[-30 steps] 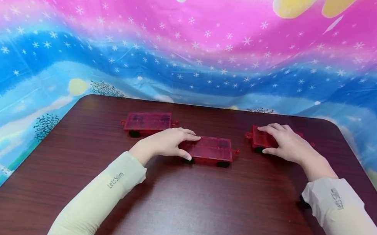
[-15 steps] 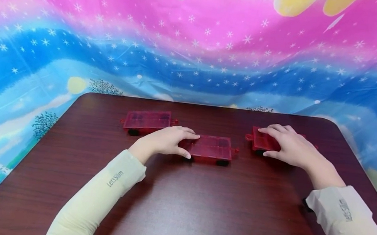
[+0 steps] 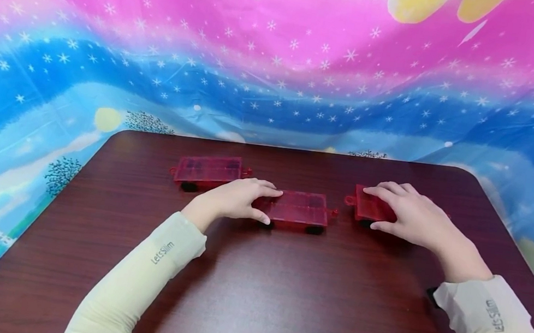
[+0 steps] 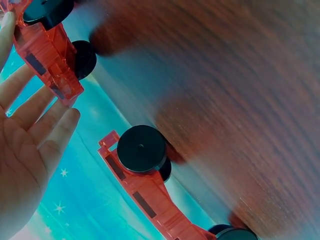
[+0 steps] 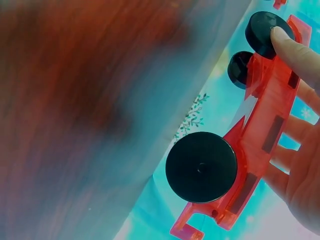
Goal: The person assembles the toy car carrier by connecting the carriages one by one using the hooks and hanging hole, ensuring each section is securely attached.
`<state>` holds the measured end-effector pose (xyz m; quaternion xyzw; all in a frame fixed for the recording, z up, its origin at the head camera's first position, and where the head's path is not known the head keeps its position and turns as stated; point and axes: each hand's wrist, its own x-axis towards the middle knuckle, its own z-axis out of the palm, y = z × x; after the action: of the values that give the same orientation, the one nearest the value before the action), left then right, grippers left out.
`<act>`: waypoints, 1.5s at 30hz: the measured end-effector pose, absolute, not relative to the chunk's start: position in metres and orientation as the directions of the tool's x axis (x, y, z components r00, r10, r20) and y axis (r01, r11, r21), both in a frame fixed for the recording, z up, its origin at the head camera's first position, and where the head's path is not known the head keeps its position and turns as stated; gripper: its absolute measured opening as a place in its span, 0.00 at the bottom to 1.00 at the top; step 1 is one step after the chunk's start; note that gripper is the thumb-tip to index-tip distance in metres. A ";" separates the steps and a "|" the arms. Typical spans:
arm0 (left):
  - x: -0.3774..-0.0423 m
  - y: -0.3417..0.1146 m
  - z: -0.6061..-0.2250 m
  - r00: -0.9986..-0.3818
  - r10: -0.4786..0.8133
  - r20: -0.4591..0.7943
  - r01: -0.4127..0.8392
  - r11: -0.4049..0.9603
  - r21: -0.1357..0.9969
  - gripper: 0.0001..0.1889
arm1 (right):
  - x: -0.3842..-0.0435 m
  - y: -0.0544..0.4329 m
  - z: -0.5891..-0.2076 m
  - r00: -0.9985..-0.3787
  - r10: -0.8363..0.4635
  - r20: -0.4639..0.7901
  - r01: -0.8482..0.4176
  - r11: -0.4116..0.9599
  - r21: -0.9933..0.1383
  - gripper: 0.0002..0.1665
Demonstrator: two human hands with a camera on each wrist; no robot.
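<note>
My left hand (image 3: pixel 232 198) grips the left end of the middle toy car base (image 3: pixel 299 208), translucent red with black wheels. Its thumb is at the near side, the fingers over the far side. My right hand (image 3: pixel 412 213) holds a matching red car base (image 3: pixel 373 207), whose right part it mostly hides. In the right wrist view, the thumb touches a black wheel (image 5: pixel 267 35) of this car base. A third red car base (image 3: pixel 209 170) stands apart, behind my left hand. A gap separates the middle base's right coupling (image 3: pixel 334 212) from the right base's loop (image 3: pixel 350 201).
The dark wood-grain table (image 3: pixel 253 291) has rounded far corners. Behind it hangs a snowflake-patterned pink and blue cloth (image 3: pixel 275 90). A black object (image 3: pixel 433 296) shows partly at my right sleeve.
My right hand and its car base have come slightly nearer to me, and the right forearm has shifted rightward and down. My left hand and the other two car bases stay in place.
</note>
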<state>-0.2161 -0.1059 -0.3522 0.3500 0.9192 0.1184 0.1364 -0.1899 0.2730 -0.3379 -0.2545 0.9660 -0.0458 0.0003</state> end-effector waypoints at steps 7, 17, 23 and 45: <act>-0.216 -0.106 -0.350 -0.722 0.669 -0.174 0.604 0.733 0.314 0.39 | -0.185 0.267 -0.341 -0.861 -0.508 0.026 -0.508 0.855 -0.106 0.45; -0.216 -0.106 -0.350 -0.722 0.668 -0.181 0.600 0.735 0.317 0.38 | -0.179 0.259 -0.347 -0.848 -0.528 0.034 -0.528 0.840 -0.128 0.44; -0.216 -0.106 -0.352 -0.724 0.665 -0.181 0.595 0.736 0.322 0.39 | -0.178 0.256 -0.349 -0.853 -0.522 0.022 -0.520 0.844 -0.133 0.45; -0.218 -0.107 -0.355 -0.725 0.667 -0.171 0.597 0.733 0.324 0.39 | -0.181 0.255 -0.353 -0.855 -0.518 -0.013 -0.511 0.847 -0.145 0.44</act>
<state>-0.2175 -0.1073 -0.3548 0.3434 0.9204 0.1242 0.1395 -0.1810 0.2551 -0.3534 -0.2677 0.9607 -0.0682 0.0257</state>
